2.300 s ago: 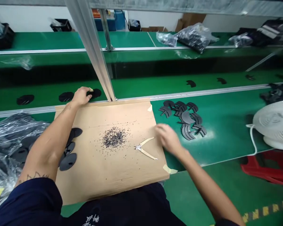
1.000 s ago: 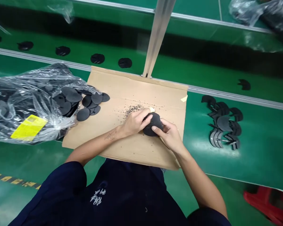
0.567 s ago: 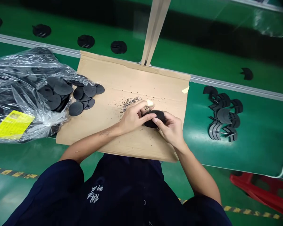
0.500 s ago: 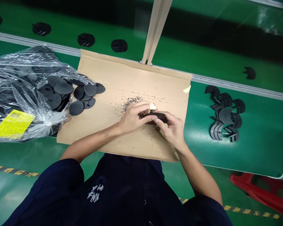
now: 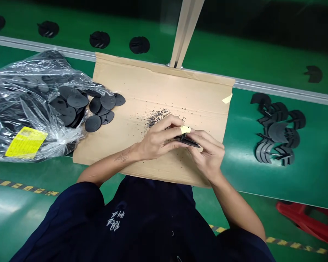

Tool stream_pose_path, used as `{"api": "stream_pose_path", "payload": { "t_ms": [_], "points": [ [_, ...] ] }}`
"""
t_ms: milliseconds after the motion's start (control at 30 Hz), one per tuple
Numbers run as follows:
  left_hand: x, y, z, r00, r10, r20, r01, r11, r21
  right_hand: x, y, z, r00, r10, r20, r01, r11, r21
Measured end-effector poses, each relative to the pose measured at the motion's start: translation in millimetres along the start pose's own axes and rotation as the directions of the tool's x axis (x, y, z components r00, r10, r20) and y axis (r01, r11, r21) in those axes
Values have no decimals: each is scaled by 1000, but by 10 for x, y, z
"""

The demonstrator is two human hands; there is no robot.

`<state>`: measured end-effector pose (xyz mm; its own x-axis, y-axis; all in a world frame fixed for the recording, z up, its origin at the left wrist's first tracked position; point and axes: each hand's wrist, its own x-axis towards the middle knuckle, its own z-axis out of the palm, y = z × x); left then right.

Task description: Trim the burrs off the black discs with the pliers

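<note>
Over the cardboard sheet [image 5: 142, 80], my left hand [image 5: 164, 140] pinches one side of a thin black plastic disc [image 5: 188, 141]. The disc is tilted, its edge toward me. My right hand [image 5: 209, 151] is closed on the disc's other side, fingers curled behind it. A pale yellow wrap [image 5: 185, 129] covers a fingertip of my left hand. Whether a small tool is also between the fingers I cannot make out. Small black crumbs [image 5: 158, 117] are scattered on the cardboard just beyond my hands.
Left lies a clear plastic bag [image 5: 22, 105] of black discs, with several loose discs [image 5: 93, 123] spilling out. A group of black curved pieces [image 5: 277, 131] lies on the green table at right. An upright post [image 5: 186, 34] stands behind the cardboard; a red stool [image 5: 308, 222] sits lower right.
Both hands have shifted slightly right in view with the disc. The disc has been tipped from showing its dark face to a thin edge. The camera view has shifted a little.
</note>
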<state>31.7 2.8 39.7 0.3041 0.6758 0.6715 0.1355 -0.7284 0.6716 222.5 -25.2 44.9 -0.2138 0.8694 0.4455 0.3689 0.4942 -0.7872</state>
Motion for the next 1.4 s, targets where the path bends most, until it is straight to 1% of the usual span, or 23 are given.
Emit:
{"api": "stream_pose_path", "payload": {
  "t_ms": [100, 200, 300, 400, 500, 633, 700, 733, 800, 833, 867, 900, 967, 1000, 1033, 1067, 1100, 1133, 1167, 1233, 1300, 1333, 1400],
  "points": [
    [4, -1, -2, 999, 37, 17, -37, 999, -1, -20, -2, 13, 1000, -21, 16, 21, 999, 27],
    [3, -1, 5, 998, 56, 17, -56, 998, 10, -28, 2, 29, 1000, -22, 6, 22, 998, 57],
    [-6, 7, 11, 997, 79, 3, -79, 996, 37, -21, 11, 34, 1000, -23, -9, 23, 996, 91],
    [-18, 27, 5, 994, 107, -17, -106, 993, 55, -9, 21, 17, 1000, -8, 21, 6, 993, 116],
    [-22, 47, -13, 995, 96, -14, -95, 994, 60, -1, 24, -6, 998, 6, 66, -14, 992, 123],
    [-11, 75, -12, 996, 78, -31, -77, 996, 50, 11, 1, 14, 999, 7, 53, -15, 989, 149],
    [-11, 99, 5, 999, 33, -30, -32, 999, 26, 18, -13, 27, 998, 24, 63, -35, 983, 180],
    [-17, 111, 11, 1000, -14, -21, 15, 1000, 4, 18, -14, 20, 996, 35, 79, -50, 981, 190],
    [-47, 123, 2, 988, -155, 20, 156, 984, -90, -4, 6, -39, 987, 51, 154, -75, 985, 154],
    [-73, 118, -20, 968, -249, 36, 251, 956, -151, -31, 30, -96, 977, 49, 209, -70, 993, 92],
    [-105, 103, -55, 934, -354, 36, 354, 911, -211, -71, 65, -167, 962, 48, 268, -48, 999, -6],
    [-143, 79, -101, 885, -465, 19, 453, 850, -269, -126, 109, -249, 946, 60, 319, -18, 991, -131],
    [-224, 7, -210, 748, -662, -40, 605, 706, -367, -264, 211, -416, 920, 118, 374, 38, 922, -386],
    [-262, -32, -260, 681, -729, -61, 650, 641, -408, -335, 261, -489, 913, 153, 379, 53, 875, -481],
    [-293, -66, -300, 635, -770, -63, 674, 592, -443, -399, 303, -547, 906, 185, 381, 59, 835, -547],
    [-316, -92, -326, 612, -789, -51, 685, 561, -464, -449, 334, -589, 899, 206, 387, 66, 810, -583],
    [-329, -105, -336, 610, -792, -27, 692, 549, -468, -479, 352, -615, 895, 210, 393, 75, 799, -597],
    [-332, -104, -331, 623, -782, 0, 695, 554, -458, -487, 355, -630, 897, 202, 393, 80, 799, -596],
    [-327, -90, -314, 645, -764, 27, 694, 570, -440, -474, 345, -636, 904, 192, 382, 74, 809, -583],
    [-299, -34, -259, 697, -713, 79, 676, 616, -404, -402, 293, -635, 921, 188, 340, 18, 853, -521],
    [-267, 38, -200, 746, -657, 110, 641, 663, -388, -307, 224, -629, 932, 199, 302, -66, 914, -400],
    [-253, 74, -176, 764, -636, 113, 624, 682, -382, -264, 189, -623, 932, 209, 297, -106, 939, -328],
    [-234, 140, -146, 782, -612, 117, 608, 707, -362, -195, 122, -600, 921, 219, 321, -162, 967, -194]
  ]
}}
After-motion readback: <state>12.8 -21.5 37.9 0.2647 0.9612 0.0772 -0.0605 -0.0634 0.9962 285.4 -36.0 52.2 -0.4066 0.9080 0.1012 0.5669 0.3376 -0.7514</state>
